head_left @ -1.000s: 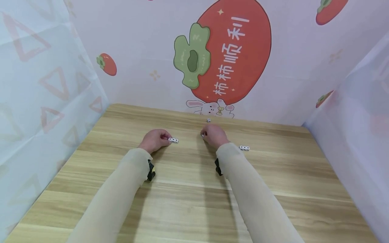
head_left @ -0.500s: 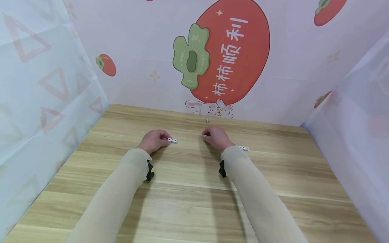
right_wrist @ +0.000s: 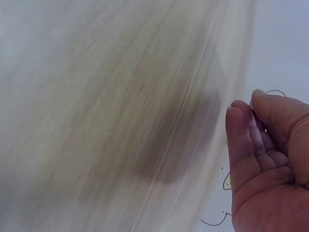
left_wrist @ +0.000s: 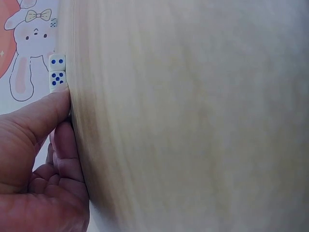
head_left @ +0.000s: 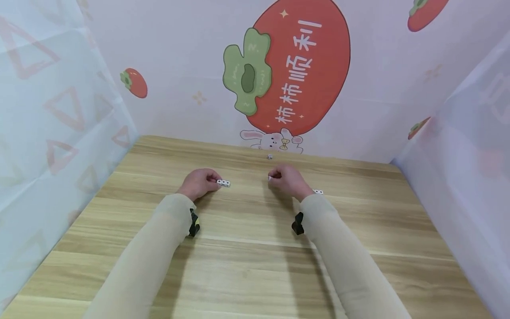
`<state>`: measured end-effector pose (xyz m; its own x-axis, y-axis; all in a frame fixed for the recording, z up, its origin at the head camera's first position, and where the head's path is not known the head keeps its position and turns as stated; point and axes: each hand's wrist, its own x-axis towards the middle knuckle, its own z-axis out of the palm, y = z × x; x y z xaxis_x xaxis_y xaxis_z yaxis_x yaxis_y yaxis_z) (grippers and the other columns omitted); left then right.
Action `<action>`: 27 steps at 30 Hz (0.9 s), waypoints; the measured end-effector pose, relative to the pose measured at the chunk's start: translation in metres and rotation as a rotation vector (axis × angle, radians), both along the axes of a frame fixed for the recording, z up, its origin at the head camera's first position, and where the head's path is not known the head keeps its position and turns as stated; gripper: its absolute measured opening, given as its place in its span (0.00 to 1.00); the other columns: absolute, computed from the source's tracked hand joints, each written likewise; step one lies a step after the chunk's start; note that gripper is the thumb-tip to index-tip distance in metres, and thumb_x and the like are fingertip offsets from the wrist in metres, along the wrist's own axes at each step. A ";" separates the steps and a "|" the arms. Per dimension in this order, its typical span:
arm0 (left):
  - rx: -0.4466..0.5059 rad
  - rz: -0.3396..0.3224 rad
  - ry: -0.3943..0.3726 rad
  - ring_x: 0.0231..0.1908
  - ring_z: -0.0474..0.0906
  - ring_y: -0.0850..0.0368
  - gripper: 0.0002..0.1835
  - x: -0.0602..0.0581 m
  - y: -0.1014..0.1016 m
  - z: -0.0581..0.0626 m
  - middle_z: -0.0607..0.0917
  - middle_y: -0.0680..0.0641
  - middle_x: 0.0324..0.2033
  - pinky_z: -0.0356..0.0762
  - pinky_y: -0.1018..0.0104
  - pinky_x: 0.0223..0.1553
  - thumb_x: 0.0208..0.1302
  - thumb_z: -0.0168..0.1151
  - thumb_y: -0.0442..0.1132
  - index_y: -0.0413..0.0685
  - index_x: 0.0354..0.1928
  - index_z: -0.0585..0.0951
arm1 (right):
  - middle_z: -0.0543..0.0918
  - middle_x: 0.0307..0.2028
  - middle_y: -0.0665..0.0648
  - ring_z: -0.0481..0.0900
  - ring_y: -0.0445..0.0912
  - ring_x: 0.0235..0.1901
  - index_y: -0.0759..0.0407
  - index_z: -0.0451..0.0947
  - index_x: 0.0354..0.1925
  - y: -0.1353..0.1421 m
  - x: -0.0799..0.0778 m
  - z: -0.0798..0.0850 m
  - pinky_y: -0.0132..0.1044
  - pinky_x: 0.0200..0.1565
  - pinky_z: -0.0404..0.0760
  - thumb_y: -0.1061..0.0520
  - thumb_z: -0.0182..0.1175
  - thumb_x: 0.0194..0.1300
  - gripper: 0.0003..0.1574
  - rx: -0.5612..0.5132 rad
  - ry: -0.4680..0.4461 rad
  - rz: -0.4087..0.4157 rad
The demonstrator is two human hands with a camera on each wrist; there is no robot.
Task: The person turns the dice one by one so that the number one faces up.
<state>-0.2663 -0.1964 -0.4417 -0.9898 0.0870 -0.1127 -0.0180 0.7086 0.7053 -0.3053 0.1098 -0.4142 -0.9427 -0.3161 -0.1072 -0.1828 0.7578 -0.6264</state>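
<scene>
Saw patterned cloth [head_left: 44, 106] at far left, then a pale left sleeve [head_left: 139, 252] over the wooden worktop [head_left: 239, 274]. Found the left hand [head_left: 199, 183] with grip drawn in close, pinching with thumb and finger the left end of a left row [head_left: 224, 183] of white dice on the worktop, three showing, a dot uppermost on each; read two and five blue pips on two sides in the left wrist view. Noted, farther right, a lone die [head_left: 270, 157] near the back wall [head_left: 179, 115], below a printed rabbit [head_left: 272, 141]. Found a held die [head_left: 270, 177] nearer, mostly hidden between the pinched fingertips of the right hand [head_left: 291, 180], with that grip nearly closed; could not tell whether touching the worktop. Spotted a right row [head_left: 319, 192] last, partly covered by the right sleeve [head_left: 346, 257].
</scene>
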 end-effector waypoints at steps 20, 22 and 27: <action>-0.003 0.008 -0.010 0.41 0.77 0.52 0.07 -0.001 0.002 0.000 0.86 0.46 0.41 0.72 0.59 0.46 0.69 0.70 0.38 0.46 0.46 0.86 | 0.86 0.49 0.52 0.79 0.50 0.47 0.52 0.87 0.57 0.012 0.011 0.003 0.42 0.52 0.84 0.56 0.67 0.72 0.16 -0.120 -0.083 -0.025; -0.001 0.009 -0.011 0.40 0.77 0.52 0.07 0.000 0.002 0.000 0.86 0.46 0.41 0.71 0.59 0.46 0.69 0.70 0.37 0.46 0.46 0.86 | 0.86 0.50 0.52 0.79 0.50 0.47 0.52 0.87 0.57 0.013 0.011 0.003 0.42 0.52 0.84 0.57 0.67 0.72 0.16 -0.117 -0.072 -0.026; 0.011 0.010 -0.015 0.40 0.76 0.52 0.07 0.002 0.002 0.002 0.86 0.46 0.41 0.71 0.60 0.45 0.69 0.69 0.37 0.46 0.46 0.86 | 0.86 0.50 0.52 0.79 0.50 0.48 0.52 0.87 0.56 0.015 0.013 0.002 0.43 0.53 0.83 0.58 0.68 0.71 0.16 -0.112 -0.057 -0.031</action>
<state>-0.2647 -0.1947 -0.4397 -0.9889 0.0780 -0.1264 -0.0358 0.7007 0.7126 -0.2922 0.1247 -0.4123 -0.9456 -0.2996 -0.1268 -0.1216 0.6870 -0.7164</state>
